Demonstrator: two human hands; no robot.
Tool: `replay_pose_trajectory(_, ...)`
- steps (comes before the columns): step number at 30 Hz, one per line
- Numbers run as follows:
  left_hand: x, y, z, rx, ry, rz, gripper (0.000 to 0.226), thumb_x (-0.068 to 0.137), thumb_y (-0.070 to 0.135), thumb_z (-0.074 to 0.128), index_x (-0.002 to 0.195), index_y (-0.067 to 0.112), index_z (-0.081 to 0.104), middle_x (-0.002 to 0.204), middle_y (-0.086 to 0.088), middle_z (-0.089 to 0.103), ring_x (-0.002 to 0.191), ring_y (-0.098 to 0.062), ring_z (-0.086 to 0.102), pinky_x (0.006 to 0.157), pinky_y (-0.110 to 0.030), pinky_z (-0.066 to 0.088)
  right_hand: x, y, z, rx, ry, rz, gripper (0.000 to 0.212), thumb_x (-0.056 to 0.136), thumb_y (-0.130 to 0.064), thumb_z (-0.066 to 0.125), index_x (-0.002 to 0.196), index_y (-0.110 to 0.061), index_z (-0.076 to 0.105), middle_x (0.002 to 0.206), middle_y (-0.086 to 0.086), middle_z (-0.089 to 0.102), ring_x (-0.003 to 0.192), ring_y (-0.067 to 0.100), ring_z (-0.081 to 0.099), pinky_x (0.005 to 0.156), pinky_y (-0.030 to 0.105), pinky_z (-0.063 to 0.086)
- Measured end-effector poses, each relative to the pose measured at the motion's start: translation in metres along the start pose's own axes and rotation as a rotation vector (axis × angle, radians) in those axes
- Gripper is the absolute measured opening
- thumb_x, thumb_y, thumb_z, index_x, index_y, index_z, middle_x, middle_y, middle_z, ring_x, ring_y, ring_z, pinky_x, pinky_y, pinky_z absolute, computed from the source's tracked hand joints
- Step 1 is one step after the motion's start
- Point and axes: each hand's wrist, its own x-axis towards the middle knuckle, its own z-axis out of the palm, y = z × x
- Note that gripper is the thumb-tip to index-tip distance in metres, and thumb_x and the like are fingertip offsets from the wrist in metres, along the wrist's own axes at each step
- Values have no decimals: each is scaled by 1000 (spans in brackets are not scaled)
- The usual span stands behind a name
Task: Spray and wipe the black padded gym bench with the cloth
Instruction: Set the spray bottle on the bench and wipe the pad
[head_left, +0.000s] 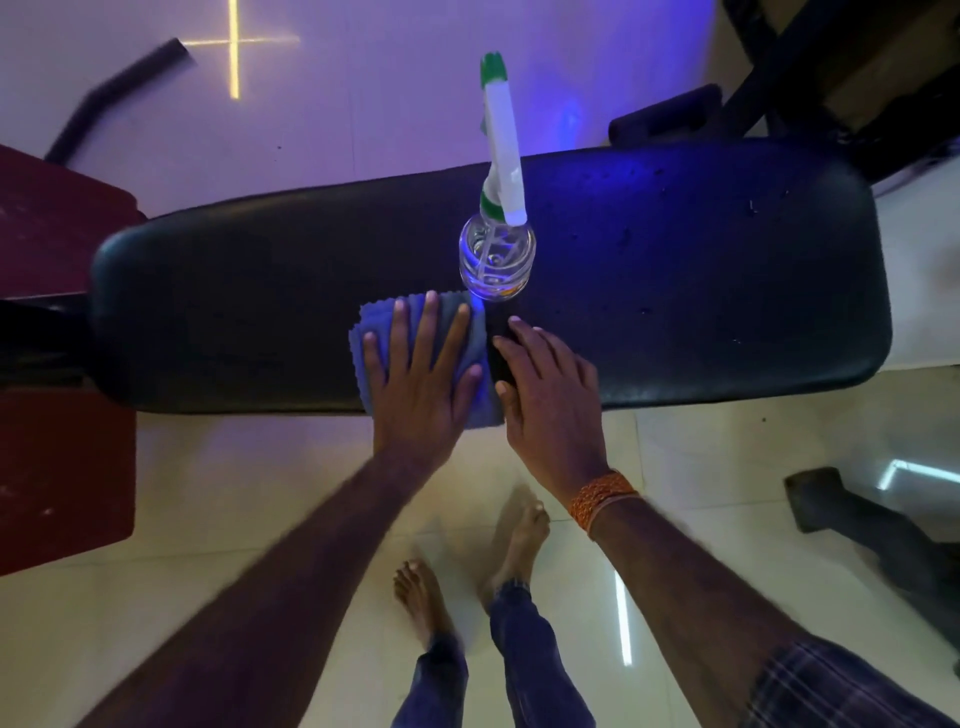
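My left hand (421, 364) lies flat on cloth (379, 327), right hand (550, 384) relaxed on bench (701, 286). I judge it sprayed; wiping mostly ahead.

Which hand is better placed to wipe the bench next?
Left. The left hand lies flat on the blue cloth, fingers spread, pressing it onto the bench. The right hand only rests beside it on the bare padding.

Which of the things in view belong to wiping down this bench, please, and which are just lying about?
In the job: bench, blue cloth under the left hand, spray bottle standing on it, right hand beside the cloth.
Lying about: black padded bar, red surface, dark object on the floor.
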Motion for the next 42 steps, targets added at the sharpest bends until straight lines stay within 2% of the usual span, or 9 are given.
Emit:
replay_pose_trajectory(4, 40, -15, 1, -11, 15, -11, 60, 110, 50, 28, 165, 26, 24, 173, -4, 20, 160, -31, 15, 126, -59, 14, 3, -1, 6, -6, 40, 32, 49, 96, -26, 54, 145, -24, 48, 161, -2, 40, 142, 21, 40, 108, 44, 37)
replay_pose_trajectory(8, 14, 1, 2, 6, 13, -90, 62, 109, 49, 26, 165, 25, 20, 173, -4, 17, 160, -29, 15, 126, -57, 12, 6, -8, 6, -1, 44, 86, 50, 96, -28, 52, 145, -22, 48, 160, -1, 41, 141, 22, 40, 108, 46, 38)
replay_pose_trajectory(13, 49, -30, -8, -15, -54, -6, 63, 108, 51, 24, 166, 25, 19, 174, -3, 14, 161, -28, 10, 127, -57, 13, 14, -26, 4, -5, 63, 202, 53, 93, -29, 62, 144, -22, 50, 157, 1, 45, 135, 23, 40, 105, 49, 39)
replay_pose_trajectory(17, 51, -29, -8, -39, -52, -51, 61, 109, 49, 22, 166, 28, 18, 174, -4, 12, 161, -28, 8, 127, -57, 11, 18, -42, 7, -8, 46, 294, 56, 93, -31, 61, 146, -21, 48, 158, 1, 42, 137, 26, 41, 109, 51, 35)
replay_pose_trajectory(22, 54, -48, -7, -54, -67, 117, 60, 109, 48, 28, 166, 28, 19, 174, -2, 13, 161, -28, 7, 127, -56, 9, 17, -60, 9, 20, 54, 385, 56, 95, -29, 56, 150, -20, 47, 163, 1, 36, 145, 26, 36, 117, 51, 28)
replay_pose_trajectory(27, 95, -58, -6, -53, -24, 128, 60, 111, 47, 26, 166, 26, 15, 174, -4, 12, 161, -29, 8, 128, -56, 7, 27, -89, 19, 84, 101, 537, 59, 95, -27, 59, 151, -18, 45, 167, 4, 31, 154, 28, 26, 123, 55, 23)
replay_pose_trajectory(32, 98, -82, -3, -38, -73, 396, 65, 110, 51, 22, 166, 20, 13, 174, -8, 11, 161, -33, 7, 127, -60, 10, 43, -126, 33, 139, 156, 719, 70, 91, -24, 62, 156, -14, 38, 171, 5, 21, 159, 28, 14, 127, 56, 12)
replay_pose_trajectory(38, 182, -76, 0, -122, -103, 486, 64, 107, 52, 29, 165, 25, 22, 172, -5, 21, 159, -31, 17, 126, -58, 9, 55, -137, 43, 153, 248, 804, 62, 102, -39, 53, 156, -12, 38, 171, 6, 23, 159, 27, 13, 128, 54, 10)
replay_pose_trajectory(42, 174, -78, 3, -136, -95, 463, 60, 108, 48, 27, 165, 27, 22, 173, -3, 19, 160, -30, 15, 126, -58, 11, 55, -135, 44, 143, 241, 816, 56, 105, -38, 48, 155, -13, 39, 170, 5, 24, 159, 25, 14, 128, 52, 10)
